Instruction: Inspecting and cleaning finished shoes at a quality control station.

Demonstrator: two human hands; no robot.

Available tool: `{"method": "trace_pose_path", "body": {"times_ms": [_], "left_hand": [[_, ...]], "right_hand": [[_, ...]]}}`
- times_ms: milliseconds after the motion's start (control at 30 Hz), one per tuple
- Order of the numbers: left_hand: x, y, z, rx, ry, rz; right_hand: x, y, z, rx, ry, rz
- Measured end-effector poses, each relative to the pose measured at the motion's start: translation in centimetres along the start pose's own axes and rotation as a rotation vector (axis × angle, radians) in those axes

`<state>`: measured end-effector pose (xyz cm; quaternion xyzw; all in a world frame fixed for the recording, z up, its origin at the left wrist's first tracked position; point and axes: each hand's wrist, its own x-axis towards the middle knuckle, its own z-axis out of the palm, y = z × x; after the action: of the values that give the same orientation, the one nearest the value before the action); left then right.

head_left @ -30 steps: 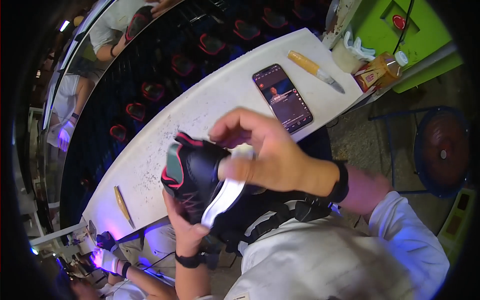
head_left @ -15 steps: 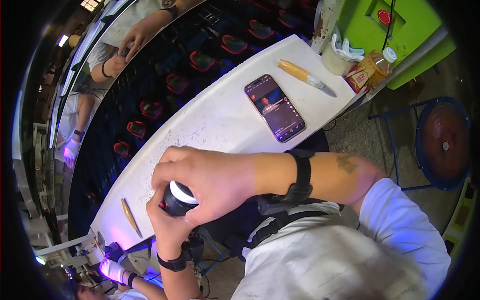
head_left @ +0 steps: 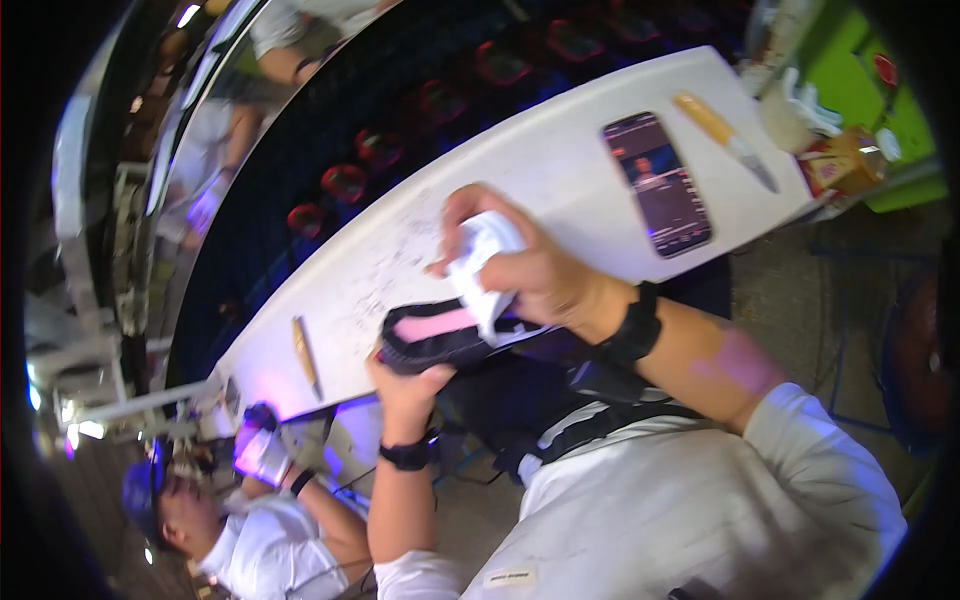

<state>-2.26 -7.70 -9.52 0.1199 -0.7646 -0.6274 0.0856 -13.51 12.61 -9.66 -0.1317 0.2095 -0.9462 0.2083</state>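
Note:
My left hand [head_left: 402,385] is closed around one end of a dark shoe [head_left: 392,340] with a long pink strip along its middle, tilted above the front edge of the white worktable. My right hand [head_left: 535,275] is closed on a crumpled white sheet [head_left: 487,245], and I cannot tell whether it is cloth or paper. The sheet hangs down over the other end of the shoe, hiding part of it. Motion smears both hands a little.
On the white table [head_left: 560,150] lie a phone [head_left: 658,185] with its screen lit, a wooden-handled knife [head_left: 725,140] and a slim yellowish tool [head_left: 305,355]. A dark conveyor with red-lit shoes [head_left: 343,183] runs beyond. A co-worker [head_left: 270,530] sits at left; a bottle [head_left: 850,160] stands far right.
My hands have moved apart from around the dark item. The shoe's pink strip now shows, and a white sheet is in my right hand. The whole view has swung, shifting the table rightward.

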Motion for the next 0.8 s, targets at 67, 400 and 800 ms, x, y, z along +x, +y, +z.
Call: {"method": "trace_pose_path", "body": {"times_ms": [67, 400, 800], "left_hand": [[0.6, 0.4, 0.1, -0.019, -0.107, -0.009], [0.1, 7.7, 3.1, 0.392, -0.215, 0.109], [1.3, 12.0, 9.0, 0.88, -0.24, 0.657]], "right_hand": [[0.0, -0.5, 0.2, 0.025, -0.004, 0.03], [-1.0, -3.0, 5.1, -0.802, -0.312, 0.023], [-3.7, -8.3, 3.8, -1.123, -0.23, -0.104]]}}
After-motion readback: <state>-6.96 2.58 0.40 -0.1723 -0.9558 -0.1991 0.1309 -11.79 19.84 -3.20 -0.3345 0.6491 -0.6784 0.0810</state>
